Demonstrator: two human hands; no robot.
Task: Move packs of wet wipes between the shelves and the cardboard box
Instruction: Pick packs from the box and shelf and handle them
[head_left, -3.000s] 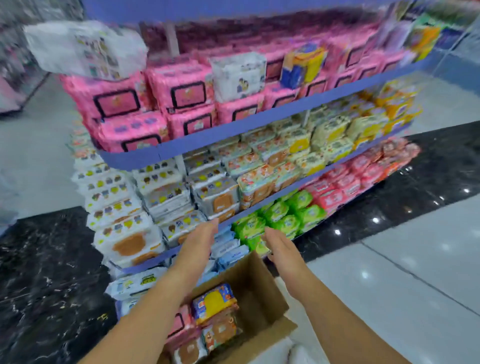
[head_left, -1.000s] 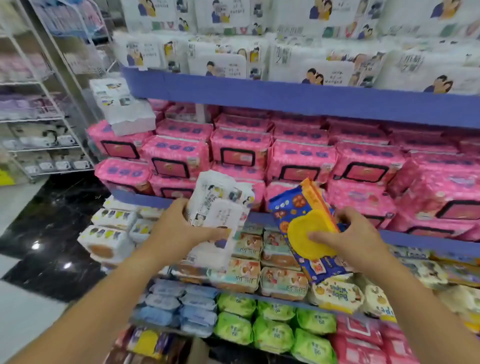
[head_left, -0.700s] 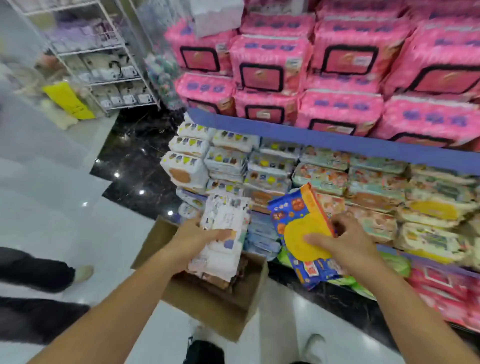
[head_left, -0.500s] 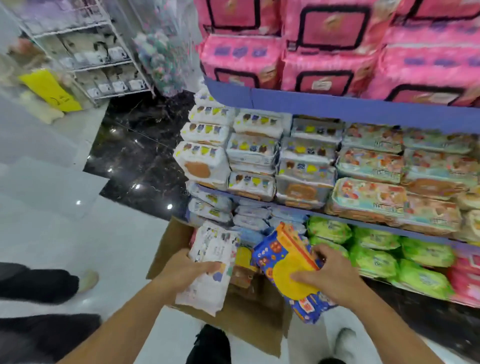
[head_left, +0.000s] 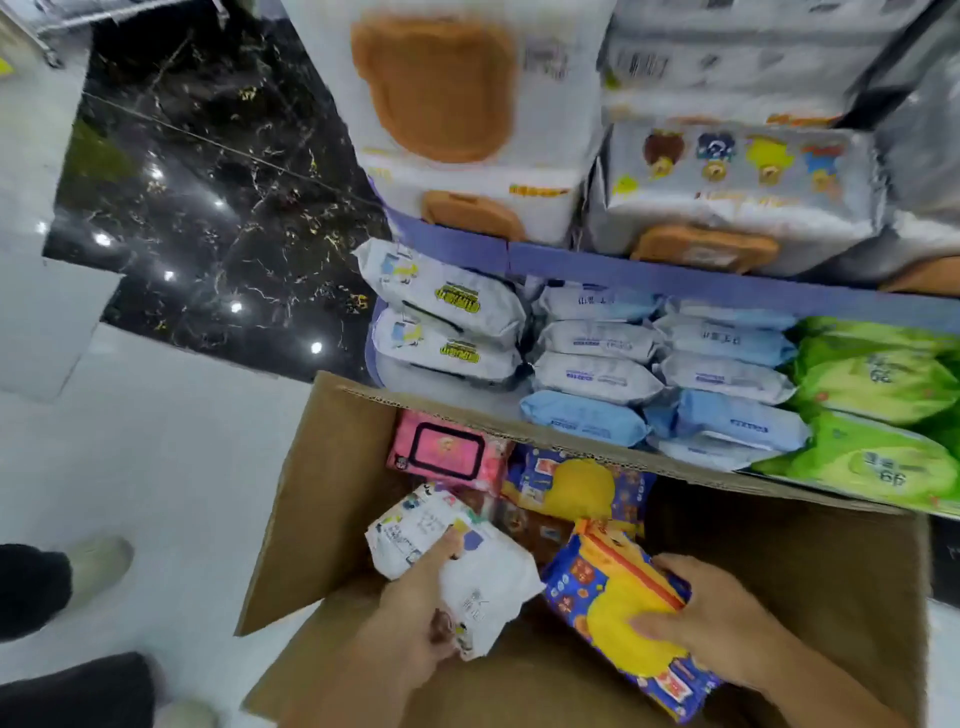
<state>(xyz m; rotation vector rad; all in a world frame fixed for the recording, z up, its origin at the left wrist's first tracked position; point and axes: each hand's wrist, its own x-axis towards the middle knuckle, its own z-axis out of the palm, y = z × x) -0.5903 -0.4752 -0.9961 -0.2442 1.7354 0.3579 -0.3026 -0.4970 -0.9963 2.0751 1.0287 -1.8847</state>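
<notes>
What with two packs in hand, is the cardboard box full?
Not full. The cardboard box holds a few packs, like the pink pack, at its far end; bare brown wall shows on the right.

Retail shop aisle, blue-edged shelves (head_left: 727, 280) stacked with packaged wipes (head_left: 597, 379), polished tile floor (head_left: 156, 467)

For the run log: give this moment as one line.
left hand: holds white pack | right hand: holds blue-and-yellow pack | place: at cardboard box opening | step: neither released
</notes>
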